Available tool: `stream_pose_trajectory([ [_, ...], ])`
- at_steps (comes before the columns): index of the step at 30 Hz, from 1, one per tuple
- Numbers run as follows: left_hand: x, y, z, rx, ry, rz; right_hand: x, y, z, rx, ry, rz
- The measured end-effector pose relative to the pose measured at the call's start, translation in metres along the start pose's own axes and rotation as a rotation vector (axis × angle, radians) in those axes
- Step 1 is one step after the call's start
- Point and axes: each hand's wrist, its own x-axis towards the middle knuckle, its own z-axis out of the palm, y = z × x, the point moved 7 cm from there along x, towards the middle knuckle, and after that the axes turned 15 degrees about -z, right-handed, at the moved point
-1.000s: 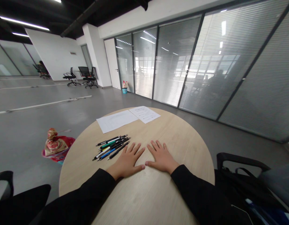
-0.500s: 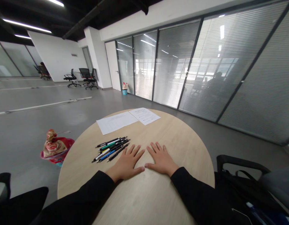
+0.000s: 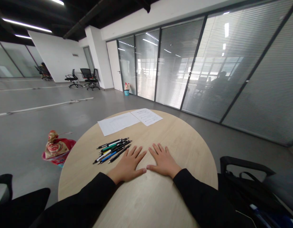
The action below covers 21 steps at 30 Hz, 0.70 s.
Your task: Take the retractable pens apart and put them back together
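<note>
Both my hands lie palm down on a round wooden table (image 3: 184,136), fingers spread, holding nothing. My left hand (image 3: 129,164) rests just right of a loose pile of pens (image 3: 114,150), its fingertips close to the nearest black one. Black, white, green and blue barrels show in the pile, with a bit of yellow; some pens overlap others. My right hand (image 3: 162,161) lies beside the left, and the two thumb tips almost meet. Beyond the pens, two printed sheets, a wider one (image 3: 118,123) and a smaller one (image 3: 147,117), lie near the far edge.
Left of the table, a bin (image 3: 58,152) with a red and tan bag in it stands on the floor. A black chair (image 3: 25,202) is at lower left. Another chair (image 3: 246,164) at right carries dark things. Glass partitions with blinds (image 3: 179,63) run behind.
</note>
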Motion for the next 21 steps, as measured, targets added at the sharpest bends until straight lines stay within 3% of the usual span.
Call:
stream_pose_trajectory([
  [21,-0.0029,0.0004,-0.0034,0.021,-0.009,-0.009,-0.0006,-0.0018,-0.0013,0.004,0.013,-0.001],
])
